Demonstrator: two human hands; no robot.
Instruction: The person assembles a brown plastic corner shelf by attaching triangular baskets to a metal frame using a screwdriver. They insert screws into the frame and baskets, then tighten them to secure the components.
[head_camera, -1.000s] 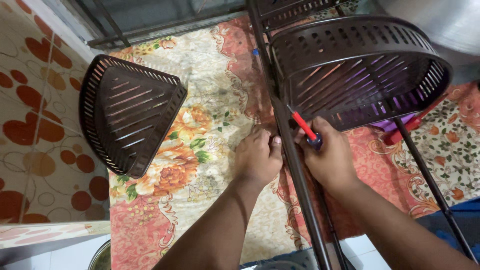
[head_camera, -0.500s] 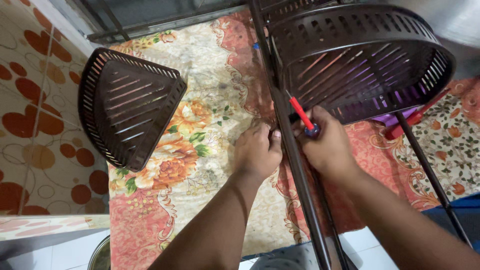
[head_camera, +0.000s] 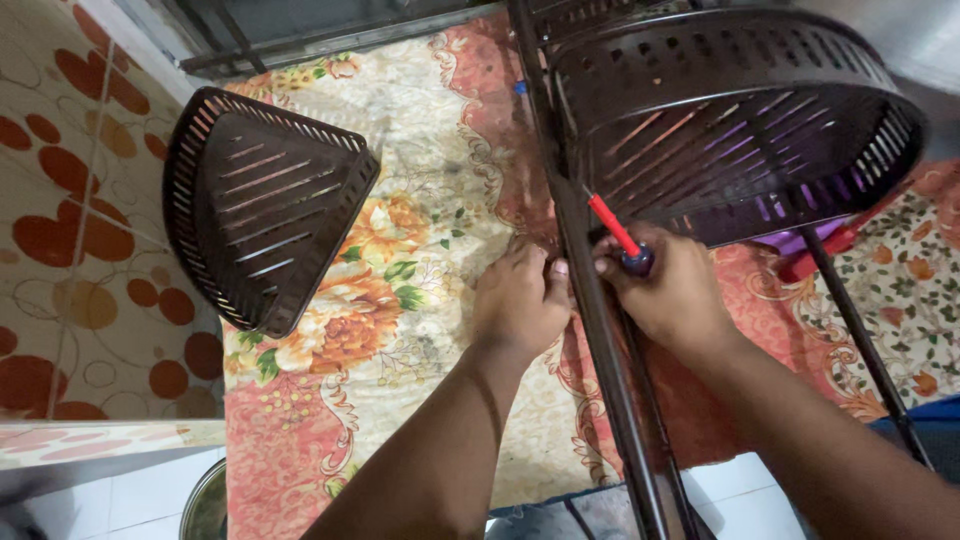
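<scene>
Our right hand (head_camera: 672, 295) has its fingers (head_camera: 612, 268) wrapped tight around a red-handled screwdriver (head_camera: 617, 232); the shaft points up and left from the fist, toward the rim of the mounted basket (head_camera: 740, 110) where it meets the dark metal pole (head_camera: 585, 300). Tip is hidden behind the pole, so we can't tell what it's seated in.

Our left hand (head_camera: 520, 300) sits just left of the same pole, fingers (head_camera: 535, 262) curled together against it at the same height as the screwdriver. Whether they pinch anything small, we can't tell.

The pole's long axis runs from top centre down toward us, between our two hands. The right hand is nearer the joint.

A second pole (head_camera: 860, 340) runs off to the right. A loose triangular basket (head_camera: 260, 220) lies well apart to the left on the floral cloth (head_camera: 400, 350), clear of both arms. Tiled floor (head_camera: 70, 250) beyond it.
</scene>
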